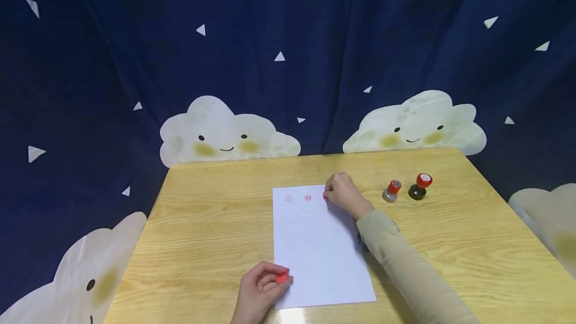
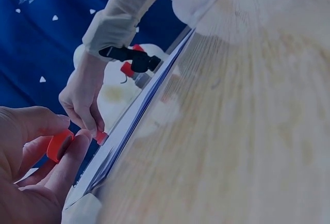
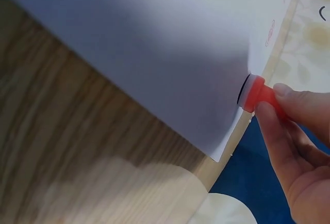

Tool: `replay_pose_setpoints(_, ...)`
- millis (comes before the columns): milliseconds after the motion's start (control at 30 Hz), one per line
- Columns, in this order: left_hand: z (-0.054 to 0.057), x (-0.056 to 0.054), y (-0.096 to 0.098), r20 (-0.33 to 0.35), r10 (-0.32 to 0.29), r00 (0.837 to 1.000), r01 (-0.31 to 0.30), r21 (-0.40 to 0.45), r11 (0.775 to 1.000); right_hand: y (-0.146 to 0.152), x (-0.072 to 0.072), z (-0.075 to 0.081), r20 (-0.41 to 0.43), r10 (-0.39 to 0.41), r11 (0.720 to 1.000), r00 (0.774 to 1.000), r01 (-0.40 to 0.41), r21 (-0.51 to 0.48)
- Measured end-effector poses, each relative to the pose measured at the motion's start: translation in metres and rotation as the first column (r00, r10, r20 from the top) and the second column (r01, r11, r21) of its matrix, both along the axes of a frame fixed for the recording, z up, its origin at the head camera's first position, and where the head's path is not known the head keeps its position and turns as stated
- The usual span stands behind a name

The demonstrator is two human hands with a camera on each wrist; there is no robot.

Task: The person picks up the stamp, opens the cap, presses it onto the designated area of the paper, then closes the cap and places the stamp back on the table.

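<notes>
A white sheet of paper (image 1: 319,249) lies on the table with two red stamp imprints, a left one (image 1: 288,198) and a right one (image 1: 308,198), near its top edge. To the right of these, my right hand (image 1: 344,194) pinches a small red stamp (image 3: 260,96) by its handle. In the right wrist view the stamp's pale, dark-edged base is right at the paper, near the corner. Close to the paper's lower left, my left hand (image 1: 261,289) holds a round red cap (image 2: 59,145) between thumb and fingers.
Right of the paper stand a grey stamp with a red top (image 1: 392,190) and a black stamp with a red knob (image 1: 420,187). The wooden table (image 1: 207,224) ends at a dark blue curtain (image 1: 252,74) with printed clouds. A dark strap crosses the right sleeve (image 2: 111,33).
</notes>
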State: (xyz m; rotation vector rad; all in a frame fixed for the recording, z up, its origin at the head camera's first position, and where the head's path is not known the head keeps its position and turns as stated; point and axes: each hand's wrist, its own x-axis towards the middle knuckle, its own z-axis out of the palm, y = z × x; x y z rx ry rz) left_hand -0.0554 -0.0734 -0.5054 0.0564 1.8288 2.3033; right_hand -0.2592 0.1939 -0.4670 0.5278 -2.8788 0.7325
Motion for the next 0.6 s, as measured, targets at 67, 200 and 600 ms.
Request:
replay_pose_setpoints(67,0.0003,-0.0007,0.0002,-0.003,-0.001,1.0,0.001,-0.002,1.0,0.0001,-0.0004,0.0008,0.002,-0.004,1.0,1.0,0.004,0.0)
replay_pose_setpoints(200,0.0001,-0.0006,0.0003,-0.001,0.0,1.0,0.0,0.003,1.0,-0.0004,-0.0009,0.0021,0.004,-0.001,1.0,1.0,0.001,0.001)
replay_pose_setpoints(600,0.0021,-0.0005,-0.0009,0.0,0.002,1.0,-0.002,-0.012,1.0,0.0006,-0.0023,0.0001,0.004,0.0,1.0,1.0,0.0,0.008)
